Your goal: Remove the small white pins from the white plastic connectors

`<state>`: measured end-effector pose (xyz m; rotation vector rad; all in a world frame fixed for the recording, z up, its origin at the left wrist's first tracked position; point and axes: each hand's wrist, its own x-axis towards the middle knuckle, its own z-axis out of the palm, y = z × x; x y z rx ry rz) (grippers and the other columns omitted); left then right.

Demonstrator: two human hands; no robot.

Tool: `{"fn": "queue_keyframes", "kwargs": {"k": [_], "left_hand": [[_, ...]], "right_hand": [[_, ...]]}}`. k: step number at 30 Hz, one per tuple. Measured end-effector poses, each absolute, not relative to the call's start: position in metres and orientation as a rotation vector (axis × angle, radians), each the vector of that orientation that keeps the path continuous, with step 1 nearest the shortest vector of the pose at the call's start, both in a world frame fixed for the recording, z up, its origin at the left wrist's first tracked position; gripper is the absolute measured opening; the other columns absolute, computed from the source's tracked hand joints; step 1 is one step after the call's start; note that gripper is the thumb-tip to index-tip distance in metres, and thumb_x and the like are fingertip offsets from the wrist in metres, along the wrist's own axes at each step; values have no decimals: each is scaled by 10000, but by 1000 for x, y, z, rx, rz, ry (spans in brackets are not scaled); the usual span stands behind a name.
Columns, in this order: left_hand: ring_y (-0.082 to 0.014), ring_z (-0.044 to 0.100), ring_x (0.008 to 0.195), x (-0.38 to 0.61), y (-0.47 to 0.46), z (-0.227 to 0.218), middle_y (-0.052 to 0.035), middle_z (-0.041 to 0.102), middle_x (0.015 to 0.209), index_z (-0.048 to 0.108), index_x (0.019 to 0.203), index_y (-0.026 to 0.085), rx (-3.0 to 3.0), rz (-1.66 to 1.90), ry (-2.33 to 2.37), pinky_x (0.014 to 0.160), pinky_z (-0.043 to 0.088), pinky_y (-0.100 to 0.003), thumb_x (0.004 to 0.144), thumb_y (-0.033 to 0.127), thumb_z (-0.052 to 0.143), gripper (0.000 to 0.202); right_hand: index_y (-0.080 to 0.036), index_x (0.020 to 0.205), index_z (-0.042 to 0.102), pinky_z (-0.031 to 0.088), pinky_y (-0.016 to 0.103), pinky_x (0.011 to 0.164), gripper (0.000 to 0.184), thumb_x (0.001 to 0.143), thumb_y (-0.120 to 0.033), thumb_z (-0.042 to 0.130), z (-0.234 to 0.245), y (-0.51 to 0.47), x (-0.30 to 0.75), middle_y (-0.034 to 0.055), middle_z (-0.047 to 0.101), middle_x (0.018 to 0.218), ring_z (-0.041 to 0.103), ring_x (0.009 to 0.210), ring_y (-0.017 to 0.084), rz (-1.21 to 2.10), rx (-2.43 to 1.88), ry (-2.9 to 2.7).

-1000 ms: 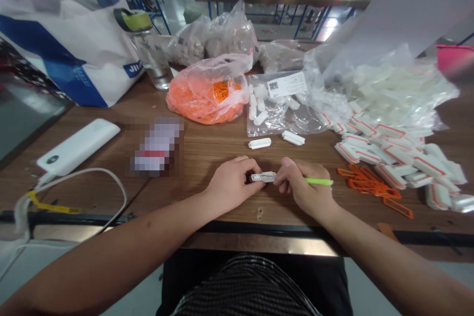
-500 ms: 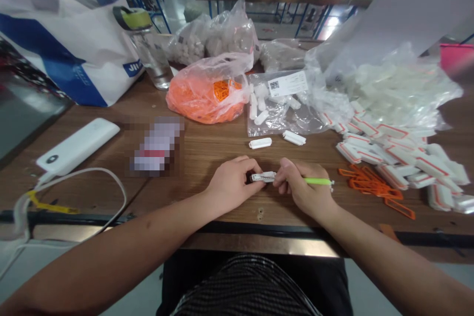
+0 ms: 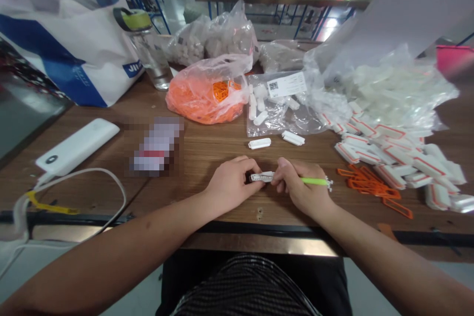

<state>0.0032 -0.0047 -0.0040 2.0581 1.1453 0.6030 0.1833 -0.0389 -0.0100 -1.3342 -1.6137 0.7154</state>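
White plastic tag (image 3: 261,177) is pinched just above the tabletop (image 3: 207,153) by the closed left hand (image 3: 233,182). The right hand (image 3: 299,188), gripping a green pen (image 3: 314,181), has edged slightly closer, fingers at the tag's end.

Head-worn camera faces forward, down; close above left hand (image 3: 232,185), right hand (image 3: 300,188).

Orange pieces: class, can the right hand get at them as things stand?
Probably yes: the orange pieces lie just beyond the right hand with nothing between, though it holds a green pen.
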Motion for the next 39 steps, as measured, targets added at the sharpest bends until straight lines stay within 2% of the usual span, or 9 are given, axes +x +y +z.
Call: {"fn": "queue_keyframes", "kwargs": {"k": [8,30,39], "left_hand": [[-96,459,589,1,-5,-3,34,570,762,645,788,195,2064,598,1120,588,359,-243,761,214,703,67],[-98,453,587,1,-5,-3,32,553,756,629,784,191,2055,591,1116,585,356,-245,775,230,684,69],[-90,444,581,1,-5,-4,40,539,737,627,772,184,2065,612,1116,569,343,-238,780,226,677,66]], "right_hand": [[-173,492,601,379,188,364,496,920,-409,512,1,-34,192,10,618,469,520,349,77,801,-1431,-1339],[-176,514,594,407,201,358,480,910,-436,517,1,-34,187,9,613,462,540,343,98,795,-1434,-1462],[-170,525,605,420,200,392,484,936,-398,489,1,-35,186,3,615,466,549,357,92,720,-1405,-1550]]}}
